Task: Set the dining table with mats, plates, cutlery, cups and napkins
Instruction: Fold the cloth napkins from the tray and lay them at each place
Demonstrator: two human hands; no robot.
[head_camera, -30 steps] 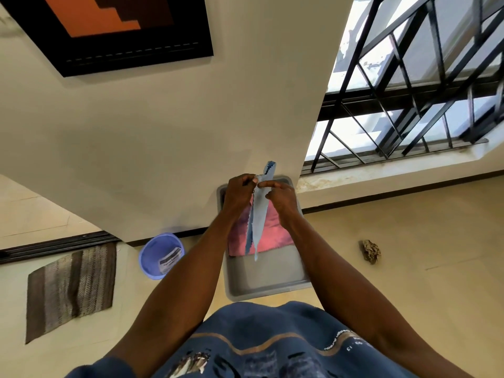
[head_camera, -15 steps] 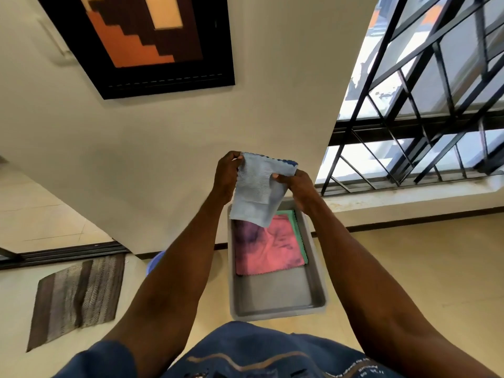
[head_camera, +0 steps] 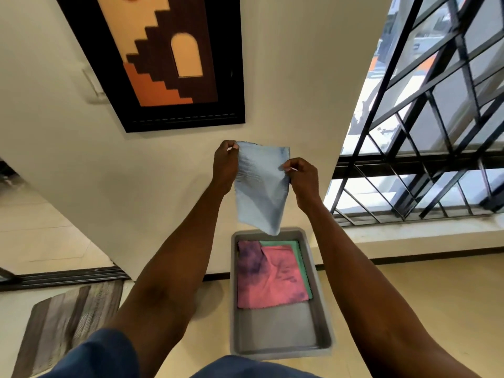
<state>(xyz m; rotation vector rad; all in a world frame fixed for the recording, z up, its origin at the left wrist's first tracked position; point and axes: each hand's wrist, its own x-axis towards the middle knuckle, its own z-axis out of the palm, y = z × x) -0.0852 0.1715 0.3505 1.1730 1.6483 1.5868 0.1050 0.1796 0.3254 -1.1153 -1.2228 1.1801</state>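
Both hands are raised in front of the wall, holding a pale blue napkin [head_camera: 260, 186] up in the air above a grey tray [head_camera: 321, 296]. The left hand [head_camera: 225, 166] pinches the napkin's top left corner between thumb and curled fingers, while the right hand [head_camera: 302, 177] pinches the cloth's right edge a little lower down. The napkin hangs spread between them, its lower corner dangling just over the far rim of the tray without clearly touching it. Inside the tray, a pink napkin with purple blotches [head_camera: 271, 276] lies flat on top of a green napkin [head_camera: 298, 249], whose edge shows along the far and right sides. The tray sits on the floor by the wall. A framed picture [head_camera: 163, 64] hangs on the wall, a barred window [head_camera: 422, 132] stands to the right, and a striped rug [head_camera: 68, 323] lies on the floor at the left.
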